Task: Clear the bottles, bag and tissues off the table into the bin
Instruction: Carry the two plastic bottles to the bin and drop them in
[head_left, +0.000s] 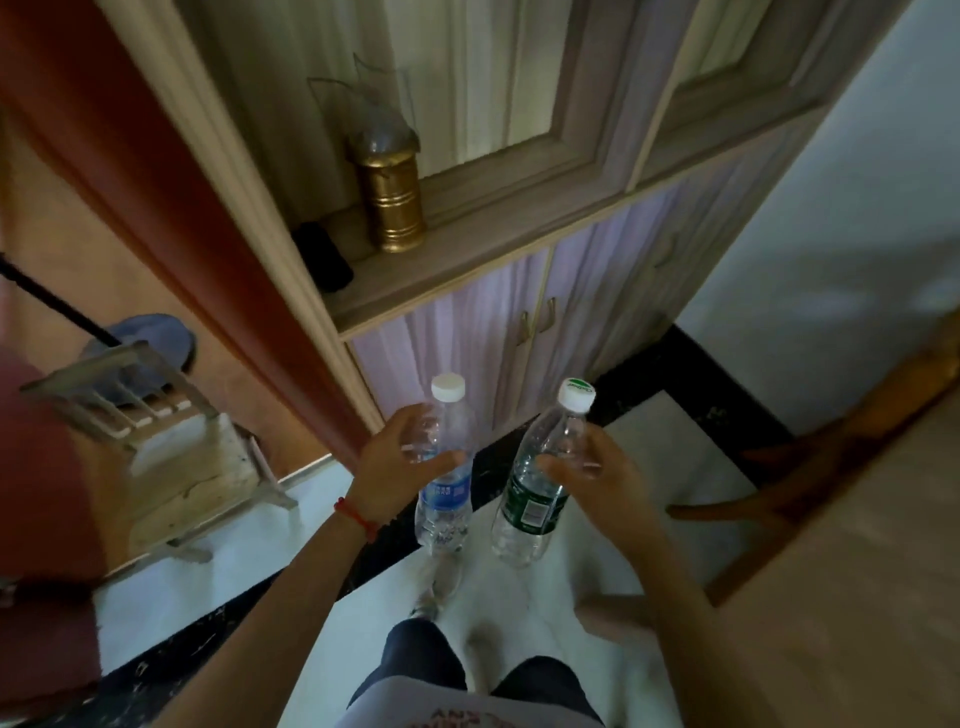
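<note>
the fingers of the left hand (402, 462) curl round the upper body of the blue-labelled bottle (445, 483), thumb across the front. the right hand (589, 467) does the same to the green-labelled bottle (537, 488), gripping just under the neck, fingertips pressed on clear plastic. both bottles are upright, white caps on, carried in the air side by side over the pale floor (597, 426), near each other but not touching.

both look empty, so they should be light and thin-walled. a hard squeeze could buckle one and let it slip. the grips sit high, leaving the bottoms free to swing and knock together.

the table edge (857, 545) lies off to the right, with the wooden cabinet (519, 291) and its brass tin (392, 208) ahead. no bin shows, and neither do the bag or tissues. the picture is smeared, which suggests walking with both hands full, and the small wooden chair (171, 452) to the left is something to clip.
</note>
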